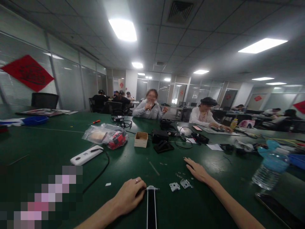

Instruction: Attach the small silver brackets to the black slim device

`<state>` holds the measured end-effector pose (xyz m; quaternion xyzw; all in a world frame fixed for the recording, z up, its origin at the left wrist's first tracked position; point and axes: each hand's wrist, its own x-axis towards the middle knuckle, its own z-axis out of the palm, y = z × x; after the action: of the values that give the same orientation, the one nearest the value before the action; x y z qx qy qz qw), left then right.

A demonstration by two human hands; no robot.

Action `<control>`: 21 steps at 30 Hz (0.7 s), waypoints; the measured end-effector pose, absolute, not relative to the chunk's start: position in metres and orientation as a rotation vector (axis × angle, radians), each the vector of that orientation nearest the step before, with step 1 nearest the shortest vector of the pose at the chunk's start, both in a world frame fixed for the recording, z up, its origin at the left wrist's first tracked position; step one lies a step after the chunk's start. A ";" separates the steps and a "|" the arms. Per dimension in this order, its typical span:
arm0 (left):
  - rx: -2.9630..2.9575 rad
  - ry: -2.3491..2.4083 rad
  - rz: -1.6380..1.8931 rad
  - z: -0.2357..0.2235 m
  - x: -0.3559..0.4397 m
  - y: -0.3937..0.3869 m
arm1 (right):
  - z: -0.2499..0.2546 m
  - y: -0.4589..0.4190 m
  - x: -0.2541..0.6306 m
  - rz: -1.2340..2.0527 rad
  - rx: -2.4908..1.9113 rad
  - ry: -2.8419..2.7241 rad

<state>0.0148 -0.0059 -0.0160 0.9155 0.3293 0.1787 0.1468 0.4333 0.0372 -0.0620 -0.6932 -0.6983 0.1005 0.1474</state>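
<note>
On the green desk (59,143), a white power strip (87,155) lies left of centre, its black cable (105,168) curving toward the near edge. Beyond it sit a clear plastic bag (105,136) and a small cardboard box (141,139). The left forearm reaches in from the near edge, palm down, with the left hand (127,195) lightly curled and a ring (136,180) on one finger. Its fingertips (143,187) meet the metal end of a black strip (150,206), though whether they grip it cannot be told. Two small metal brackets (179,185) and tiny washers (178,175) lie just right of the strip. The right hand (196,170) rests open and empty beside them, palm down, fingers spread on the desk. A water bottle (270,168) lies further right.
</note>
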 end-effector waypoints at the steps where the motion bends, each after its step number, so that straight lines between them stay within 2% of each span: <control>1: 2.636 0.942 0.514 -0.016 0.015 -0.006 | -0.060 0.030 0.427 0.307 -1.954 -2.015; 10: 2.633 0.933 0.498 -0.010 0.015 -0.007 | -0.033 -0.036 0.379 0.455 -1.729 -2.037; 13: 2.630 0.943 0.486 -0.009 0.015 -0.008 | -0.030 -0.022 0.387 0.282 -1.776 -2.014; 17: 2.636 0.962 0.489 -0.010 0.015 -0.008 | -0.029 0.026 0.406 -0.010 -2.054 -2.049; 21: 2.652 0.943 0.506 -0.013 0.014 -0.006 | -0.026 0.060 0.414 -0.029 -2.151 -2.062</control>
<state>0.0140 -0.0065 -0.0127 0.9181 0.3265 0.1751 0.1405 0.4140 0.0603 -0.0258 -0.7195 -0.6897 -0.0096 0.0810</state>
